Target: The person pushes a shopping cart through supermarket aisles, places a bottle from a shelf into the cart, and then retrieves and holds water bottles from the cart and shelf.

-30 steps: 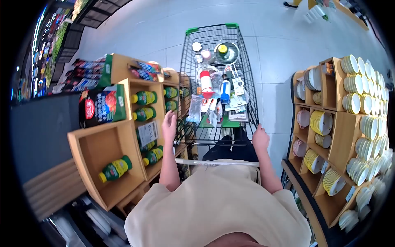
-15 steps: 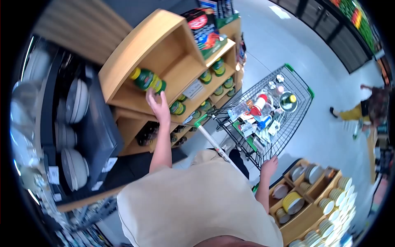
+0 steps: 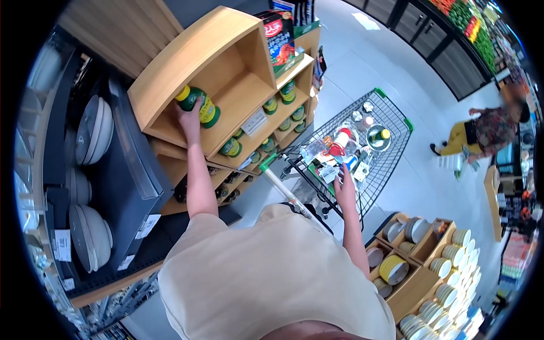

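My left hand point(image 3: 189, 118) is closed around a green bottle with a yellow cap point(image 3: 209, 114), which stands in the top compartment of a wooden shelf unit point(image 3: 241, 93). Its fingers wrap the bottle's side near the cap. My right hand point(image 3: 343, 188) is over the near side of a wire shopping cart point(image 3: 409, 123), fingers apart and holding nothing visible. Close to its fingertips lies a blue item point(image 3: 349, 163) among mixed goods. The cart also carries a red-and-white bottle point(image 3: 339, 143) and a yellow-capped bottle point(image 3: 381, 135) in a round, shiny vessel.
More green jars or bottles point(image 3: 230, 147) fill the lower shelves. Grey bowls point(image 3: 90, 238) sit on a dark rack at left. Stacked dishes point(image 3: 393, 270) stand at lower right. Another person point(image 3: 493, 130) walks beyond the cart, near a produce display point(image 3: 464, 25).
My left hand has moved from the bottle's base to grip it nearer the cap. My right hand has left the cart's near edge and reached over the goods. The other person has moved.
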Action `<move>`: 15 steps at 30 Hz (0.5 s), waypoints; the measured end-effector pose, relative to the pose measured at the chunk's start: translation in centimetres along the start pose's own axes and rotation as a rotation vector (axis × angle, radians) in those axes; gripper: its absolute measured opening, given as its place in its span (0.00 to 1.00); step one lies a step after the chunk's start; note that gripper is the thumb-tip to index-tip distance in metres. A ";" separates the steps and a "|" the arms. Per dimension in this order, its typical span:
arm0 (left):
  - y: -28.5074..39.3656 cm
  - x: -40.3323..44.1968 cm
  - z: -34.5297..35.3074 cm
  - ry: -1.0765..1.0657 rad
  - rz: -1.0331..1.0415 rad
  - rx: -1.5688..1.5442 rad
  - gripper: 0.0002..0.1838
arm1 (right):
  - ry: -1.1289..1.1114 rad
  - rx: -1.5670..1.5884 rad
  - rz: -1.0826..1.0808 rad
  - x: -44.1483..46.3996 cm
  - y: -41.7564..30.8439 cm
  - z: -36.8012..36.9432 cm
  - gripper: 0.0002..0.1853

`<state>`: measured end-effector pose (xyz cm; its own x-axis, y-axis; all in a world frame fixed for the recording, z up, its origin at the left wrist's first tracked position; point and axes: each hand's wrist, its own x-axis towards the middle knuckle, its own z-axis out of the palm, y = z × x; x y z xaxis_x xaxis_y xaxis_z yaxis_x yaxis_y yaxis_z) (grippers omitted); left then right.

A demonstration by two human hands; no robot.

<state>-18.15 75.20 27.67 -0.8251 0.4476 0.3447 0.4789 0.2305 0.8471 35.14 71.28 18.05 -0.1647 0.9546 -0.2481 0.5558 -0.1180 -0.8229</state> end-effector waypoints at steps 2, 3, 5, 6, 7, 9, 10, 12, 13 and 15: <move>1.3 -0.8 -0.3 -0.025 -0.043 0.053 0.49 | 0.019 0.017 -0.062 -0.5 1.2 0.8 0.30; 2.8 -1.5 -0.5 -0.040 -0.051 0.115 0.49 | 0.018 0.010 -0.057 -1.0 1.4 0.9 0.31; 4.0 -3.0 -0.7 -0.083 -0.031 0.232 0.47 | 0.018 0.013 -0.036 -1.8 2.3 1.5 0.31; 3.3 -4.1 -0.2 -0.029 -0.079 0.379 0.47 | 0.009 0.036 -0.021 -2.2 2.4 1.5 0.31; 3.0 -5.5 -0.4 -0.025 0.049 0.250 0.45 | 0.010 0.074 -0.007 -2.6 2.3 1.5 0.30; 4.0 -8.1 -0.6 -0.089 0.217 0.043 0.42 | 0.029 0.148 -0.001 -3.3 2.3 1.5 0.30; 6.2 -9.5 -1.0 -0.132 0.221 0.076 0.41 | 0.017 0.193 -0.001 -3.5 2.7 1.6 0.31; 9.1 -12.0 -1.1 -0.245 0.244 0.044 0.40 | -0.019 0.443 0.058 -3.3 3.6 2.6 0.31; 10.5 -13.4 -0.8 -0.347 0.177 -0.050 0.40 | -0.039 0.595 0.075 -3.1 3.9 3.0 0.32; 12.2 -16.4 0.2 -0.554 0.033 -0.186 0.39 | -0.119 0.887 0.258 -2.7 2.5 2.8 0.30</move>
<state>1.24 70.80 32.27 -0.5071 0.8485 0.1515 0.3993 0.0755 0.9137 34.74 67.64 15.22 -0.2330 0.8412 -0.4880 -0.2314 -0.5353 -0.8123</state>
